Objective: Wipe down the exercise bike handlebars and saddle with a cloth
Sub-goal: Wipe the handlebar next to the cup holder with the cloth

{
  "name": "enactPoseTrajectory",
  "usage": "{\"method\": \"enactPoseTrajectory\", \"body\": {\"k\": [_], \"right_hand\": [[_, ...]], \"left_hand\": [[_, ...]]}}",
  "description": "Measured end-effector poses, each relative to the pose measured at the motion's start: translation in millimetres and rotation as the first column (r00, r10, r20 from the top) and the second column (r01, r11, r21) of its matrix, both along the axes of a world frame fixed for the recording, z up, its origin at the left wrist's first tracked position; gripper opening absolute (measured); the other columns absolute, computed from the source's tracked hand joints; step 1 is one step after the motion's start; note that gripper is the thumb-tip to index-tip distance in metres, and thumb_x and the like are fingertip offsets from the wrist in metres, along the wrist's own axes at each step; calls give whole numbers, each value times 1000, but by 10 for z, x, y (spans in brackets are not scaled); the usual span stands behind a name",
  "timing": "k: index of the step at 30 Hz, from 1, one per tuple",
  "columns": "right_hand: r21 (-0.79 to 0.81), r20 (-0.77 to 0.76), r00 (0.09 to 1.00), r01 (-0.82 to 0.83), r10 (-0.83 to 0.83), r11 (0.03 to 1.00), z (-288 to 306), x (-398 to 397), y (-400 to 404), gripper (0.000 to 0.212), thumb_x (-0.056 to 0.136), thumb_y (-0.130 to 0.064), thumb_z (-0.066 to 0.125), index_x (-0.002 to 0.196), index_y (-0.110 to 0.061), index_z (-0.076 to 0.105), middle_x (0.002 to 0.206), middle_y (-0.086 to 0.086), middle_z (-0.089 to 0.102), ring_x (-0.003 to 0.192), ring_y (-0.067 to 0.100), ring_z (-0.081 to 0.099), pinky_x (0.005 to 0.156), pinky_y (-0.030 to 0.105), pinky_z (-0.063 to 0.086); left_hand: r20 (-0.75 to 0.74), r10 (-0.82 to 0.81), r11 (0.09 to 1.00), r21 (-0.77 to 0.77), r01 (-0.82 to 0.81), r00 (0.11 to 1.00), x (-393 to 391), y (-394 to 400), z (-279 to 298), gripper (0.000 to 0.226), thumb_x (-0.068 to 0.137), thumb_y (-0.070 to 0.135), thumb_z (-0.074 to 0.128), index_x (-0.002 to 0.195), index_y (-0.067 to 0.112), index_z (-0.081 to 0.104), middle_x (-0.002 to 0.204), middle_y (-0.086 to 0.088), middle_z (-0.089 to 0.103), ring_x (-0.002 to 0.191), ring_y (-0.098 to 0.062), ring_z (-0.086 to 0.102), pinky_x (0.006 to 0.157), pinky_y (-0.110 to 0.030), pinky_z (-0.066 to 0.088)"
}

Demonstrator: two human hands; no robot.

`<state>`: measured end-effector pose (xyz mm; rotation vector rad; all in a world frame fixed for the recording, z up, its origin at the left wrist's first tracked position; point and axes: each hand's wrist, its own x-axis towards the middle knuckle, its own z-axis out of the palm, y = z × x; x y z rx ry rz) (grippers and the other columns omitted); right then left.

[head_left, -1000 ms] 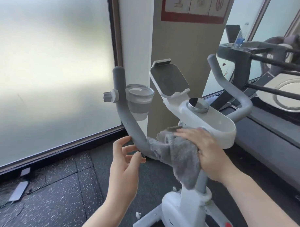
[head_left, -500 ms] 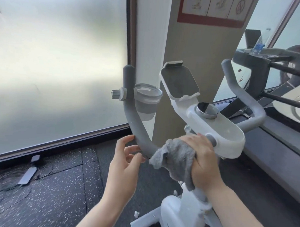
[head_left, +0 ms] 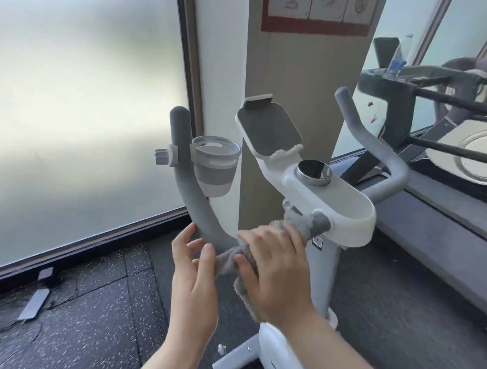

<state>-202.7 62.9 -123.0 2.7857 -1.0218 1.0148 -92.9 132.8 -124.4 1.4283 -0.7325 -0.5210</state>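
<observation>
on the left handlebar [head_left: 192,207], right hand [head_left: 275,271] grip around grey cloth [head_left: 228,259], left hand [head_left: 192,276] fingers spread

Likely a gym, exercise bike [head_left: 327,198], treadmill [head_left: 433,88], rubber floor [head_left: 94,303]

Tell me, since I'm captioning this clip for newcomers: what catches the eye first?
The right hand grips a grey cloth wrapped around the lower bend of the bike's left handlebar, centre frame. The left hand hovers open beside it. Above sit a grey cup holder and the white console.
</observation>
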Motion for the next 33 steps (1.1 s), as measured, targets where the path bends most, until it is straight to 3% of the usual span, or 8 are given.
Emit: {"method": "enactPoseTrajectory", "body": {"k": [3,8,13,16,19,24,30,33], "right_hand": [[-112,62,989,-124,132,986,29,-325,-437,31,93,-35,47,103,-16,69,100,-3,67,97,21,60,94,40,42],[125,323,929,147,-180,981,-42,78,-18,31,95,-27,38,97,-13,66,102,-1,63,104,25,55,102,42,35],[-109,-44,980,-196,192,975,-57,-529,-492,39,99,-35,42,125,-14,61,129,-1,59,126,23,50,108,46,34],[39,157,987,10,-16,999,-16,-553,-627,44,98,-40,35,113,-12,65,120,2,62,123,25,50,104,52,34],[175,353,889,243,-292,954,-132,-60,-185,33,93,-24,37,104,-10,65,120,4,61,125,27,47,106,52,32],[-9,21,998,-52,52,999,40,-524,-550,35,94,-36,44,112,-16,66,114,-2,64,115,21,55,104,43,36],[180,335,872,312,-356,933,-76,-10,-131,31,94,-24,35,103,-12,63,116,2,61,123,26,48,107,47,32],[118,221,953,187,-209,975,-9,179,143,28,94,-26,37,103,-17,62,108,-2,62,115,22,51,111,44,30]], "left_hand": [[45,-23,999,38,21,999,-33,-33,34,35,98,23,48,128,34,34,118,3,56,84,-5,64,80,-33,49],[323,98,993,29,-114,941,-63,-61,38,50,91,28,55,137,26,33,135,9,32,128,-6,35,107,-27,28],[736,71,997,-49,-51,673,88,-70,20,25,90,29,47,106,23,65,118,8,58,118,-17,45,103,-29,29],[732,85,996,-83,-34,676,87,-118,-18,25,91,25,46,94,18,70,108,8,64,118,-18,47,103,-33,33],[692,114,992,-118,-45,713,60,-162,-46,25,91,22,46,89,17,70,101,8,64,116,-17,45,102,-26,30],[723,91,995,-100,-26,685,112,-164,-11,22,89,23,49,87,20,70,98,13,64,113,-14,44,100,-27,32],[684,125,988,-149,-30,718,66,-160,-41,24,90,20,48,87,16,72,100,8,64,115,-14,43,102,-15,25],[691,109,990,-141,-15,715,101,-155,-48,22,89,19,49,88,15,71,100,8,65,113,-17,45,100,-14,26]]}}
